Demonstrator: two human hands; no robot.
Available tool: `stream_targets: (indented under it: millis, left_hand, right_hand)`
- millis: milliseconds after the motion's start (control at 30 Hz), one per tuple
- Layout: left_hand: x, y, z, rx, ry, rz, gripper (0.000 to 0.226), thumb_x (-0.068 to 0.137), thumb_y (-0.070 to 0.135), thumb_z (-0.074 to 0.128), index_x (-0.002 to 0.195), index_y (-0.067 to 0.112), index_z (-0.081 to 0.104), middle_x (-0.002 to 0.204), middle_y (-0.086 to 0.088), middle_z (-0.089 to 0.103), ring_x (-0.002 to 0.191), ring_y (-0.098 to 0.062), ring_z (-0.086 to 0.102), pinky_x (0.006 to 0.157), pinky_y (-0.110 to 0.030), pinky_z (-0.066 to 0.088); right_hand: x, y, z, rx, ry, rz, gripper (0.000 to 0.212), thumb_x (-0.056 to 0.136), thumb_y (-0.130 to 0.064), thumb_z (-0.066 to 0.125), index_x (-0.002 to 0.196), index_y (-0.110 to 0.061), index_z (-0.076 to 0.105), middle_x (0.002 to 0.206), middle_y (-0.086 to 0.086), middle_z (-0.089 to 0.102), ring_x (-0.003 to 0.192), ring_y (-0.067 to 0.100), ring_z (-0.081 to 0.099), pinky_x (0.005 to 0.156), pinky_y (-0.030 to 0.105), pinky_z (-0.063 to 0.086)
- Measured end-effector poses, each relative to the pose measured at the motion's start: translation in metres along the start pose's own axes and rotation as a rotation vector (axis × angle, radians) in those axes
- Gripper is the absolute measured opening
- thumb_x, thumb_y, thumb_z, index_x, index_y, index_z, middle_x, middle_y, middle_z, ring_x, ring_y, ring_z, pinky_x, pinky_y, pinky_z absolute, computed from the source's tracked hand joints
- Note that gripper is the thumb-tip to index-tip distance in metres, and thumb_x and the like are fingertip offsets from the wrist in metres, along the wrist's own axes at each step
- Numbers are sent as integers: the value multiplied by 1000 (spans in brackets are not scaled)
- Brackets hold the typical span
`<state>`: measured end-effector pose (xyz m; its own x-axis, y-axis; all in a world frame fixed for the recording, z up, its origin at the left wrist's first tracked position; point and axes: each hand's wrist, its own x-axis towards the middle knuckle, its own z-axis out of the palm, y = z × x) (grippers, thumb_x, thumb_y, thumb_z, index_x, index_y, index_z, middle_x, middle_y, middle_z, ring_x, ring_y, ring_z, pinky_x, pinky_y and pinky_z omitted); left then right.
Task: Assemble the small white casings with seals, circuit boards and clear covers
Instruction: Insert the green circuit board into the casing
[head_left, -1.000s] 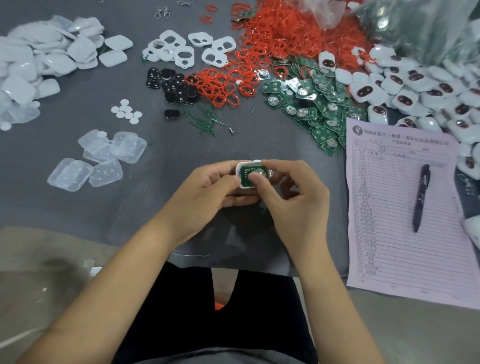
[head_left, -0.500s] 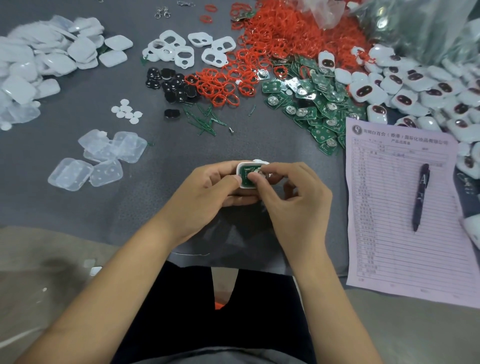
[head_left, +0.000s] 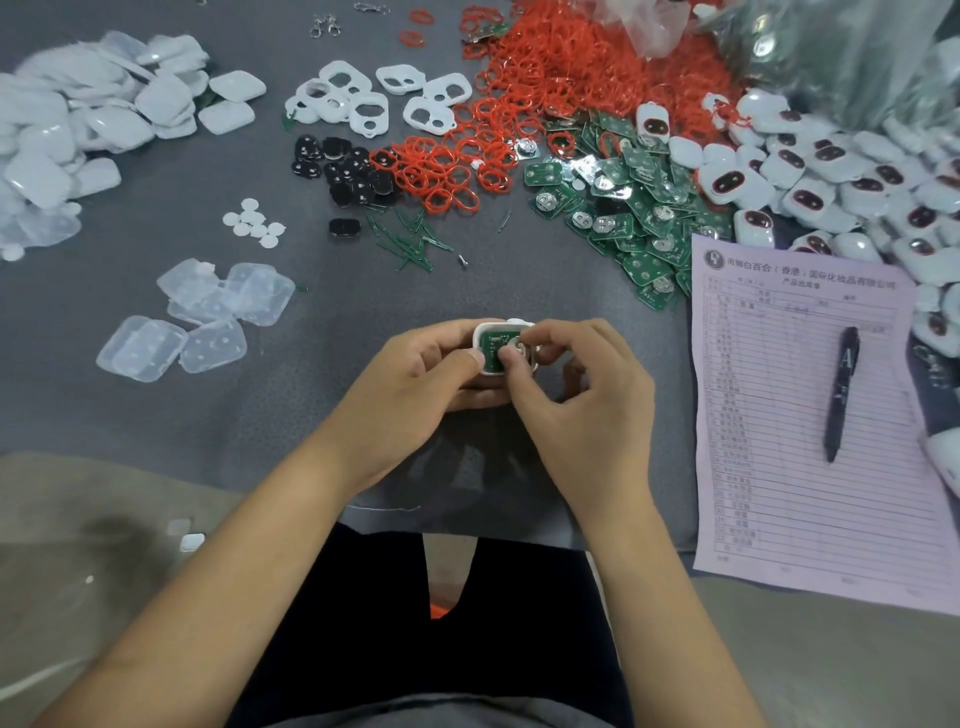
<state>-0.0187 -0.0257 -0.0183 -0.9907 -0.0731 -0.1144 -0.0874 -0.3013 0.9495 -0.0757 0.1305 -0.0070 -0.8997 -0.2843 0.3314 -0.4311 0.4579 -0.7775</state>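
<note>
A small white casing (head_left: 484, 332) with a green circuit board (head_left: 492, 345) lying in it is held above the grey cloth at the table's middle. My left hand (head_left: 415, 374) grips the casing from the left, thumb on its left edge. My right hand (head_left: 582, 395) holds it from the right, its thumb pressing on the board and its forefinger curled over the top edge. Clear covers (head_left: 208, 317) lie to the left. Red seals (head_left: 545, 78) are heaped at the back, with loose circuit boards (head_left: 628, 208) in front of them.
White casings with dark windows (head_left: 810, 166) crowd the right side. A printed form (head_left: 810, 426) with a dark pen (head_left: 840, 389) lies at right. White shells (head_left: 78, 130) pile up at far left. White frames (head_left: 374, 98), black pads (head_left: 343, 171), small white discs (head_left: 254, 223) and green pins (head_left: 410, 244) lie mid-table.
My right thumb has shifted a little on the board and the fingers have curled closer over the casing's top. The casing has stayed in place between both hands.
</note>
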Motion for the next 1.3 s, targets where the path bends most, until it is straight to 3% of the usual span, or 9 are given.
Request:
stream_targets:
  millis: [300,500,767,1000,1133,1300]
  left_hand:
    - [-3,2,5,97,44,38,44,107,-7,36,133,10,67,125,-4,74,117,-21,71,91,-25,58]
    - [-4,5,7,146,53,58,47,104,-6,38,124,20,71,120,-1,76,110,-18,72,88,-26,59]
    - [-5,8,8,89,80,17,31,108,2,48,131,7,67,119,-10,76,113,-24,73,89,-28,60]
    - [-2,7,11,54,127,-29,29,109,5,48,129,7,68,113,-9,78,100,-25,77,84,-26,61]
    - [-2,8,9,63,77,-15,30,108,2,47,129,9,67,113,-7,78,102,-24,77,85,-24,60]
    - [-4,8,8,49,57,-11,31,106,-1,48,131,7,66,114,-11,77,103,-27,77,86,-24,60]
  right_hand:
    - [-1,-3,-1,-11,-6,-7,11,86,-23,81,94,-26,75,85,-12,62,72,9,57,65,41,51]
    - [-1,-3,-1,2,-5,3,10,85,-23,81,92,-26,74,85,-12,63,76,9,60,69,42,52]
    - [-1,0,0,39,-20,-28,6,91,-28,73,96,-28,70,86,-14,63,76,12,61,66,37,52]
    - [3,7,-2,247,40,95,11,98,-19,66,108,-24,70,86,-6,67,66,18,60,63,21,47]
    - [5,6,-1,247,-43,102,15,99,-18,65,109,-26,74,92,-5,71,71,27,64,65,37,53]
    - [9,8,-5,297,-92,126,19,98,-11,67,99,-27,78,84,-1,74,68,34,62,62,45,51]
